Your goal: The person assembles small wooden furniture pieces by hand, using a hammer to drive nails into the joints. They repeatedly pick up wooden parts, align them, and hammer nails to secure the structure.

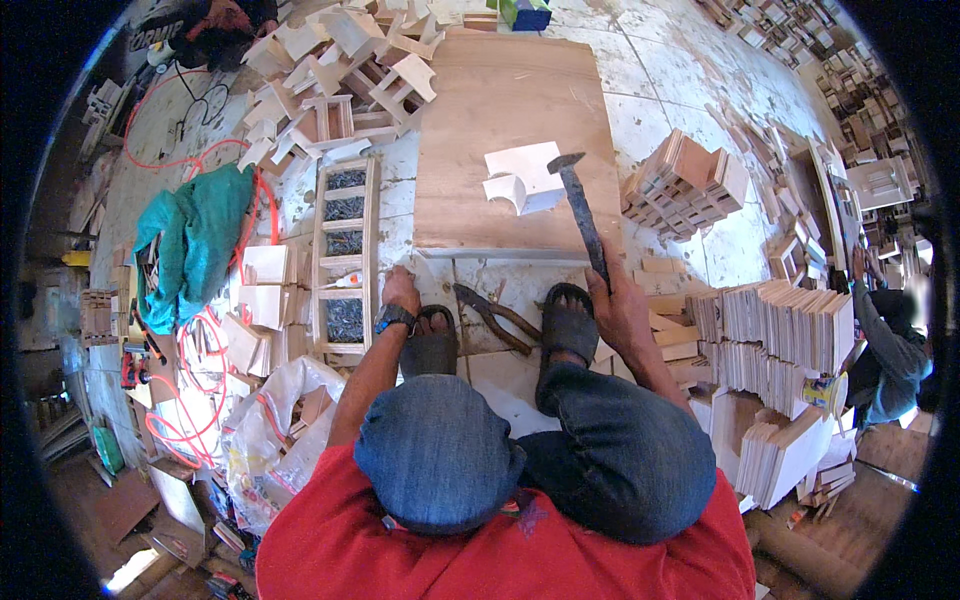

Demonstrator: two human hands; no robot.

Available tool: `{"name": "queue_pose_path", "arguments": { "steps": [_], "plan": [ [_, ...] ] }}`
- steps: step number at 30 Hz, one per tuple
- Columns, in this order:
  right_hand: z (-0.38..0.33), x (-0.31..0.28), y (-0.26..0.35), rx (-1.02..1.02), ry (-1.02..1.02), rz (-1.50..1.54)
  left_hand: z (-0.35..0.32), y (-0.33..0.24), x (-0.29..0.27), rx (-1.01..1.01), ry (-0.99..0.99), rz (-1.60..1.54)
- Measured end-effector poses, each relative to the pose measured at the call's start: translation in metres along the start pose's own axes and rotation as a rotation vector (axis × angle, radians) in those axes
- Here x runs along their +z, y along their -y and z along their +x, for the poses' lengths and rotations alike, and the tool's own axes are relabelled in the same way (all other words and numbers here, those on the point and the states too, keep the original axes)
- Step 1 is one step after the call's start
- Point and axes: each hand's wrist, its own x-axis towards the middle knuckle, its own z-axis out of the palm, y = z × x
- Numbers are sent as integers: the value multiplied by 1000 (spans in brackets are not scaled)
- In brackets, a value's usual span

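Observation:
My right hand [620,305] is wrapped round the handle of a hammer [580,210], whose head is raised over the near right part of a brown wooden board [480,90]. On that board, beside the hammer head, lies a pale wooden workpiece [535,170] with a curved piece at its near left. My left hand [400,289], a watch at its wrist, is low by the board's near left corner. Its fingers are curled together, and what they hold, if anything, cannot be made out. Close by stands a wooden tray [372,230] with compartments of dark nails. Between my feet lie pincers [495,318].
Pale wooden assemblies [330,70] are heaped at the far left. A green sack [195,240] and red hose [180,430] lie left. Stacked blocks [685,185] and panels [770,330] stand right. Another person [900,350] works at far right, another [215,35] at upper left.

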Motion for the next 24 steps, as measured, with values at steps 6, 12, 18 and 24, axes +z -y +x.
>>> {"name": "queue_pose_path", "arguments": {
  "steps": [6,12,18,24],
  "plan": [
    [2,3,-5,-2,52,-109,-8,-31,-65,-236,-284,-638],
    [3,2,-3,96,110,-103,3,-145,-144,176,-425,-1007],
    [2,4,-3,62,81,-57,29,-251,-143,668,-273,-718],
    [6,-6,3,76,124,-46,43,-261,-119,704,-390,-583]
  ]
}}
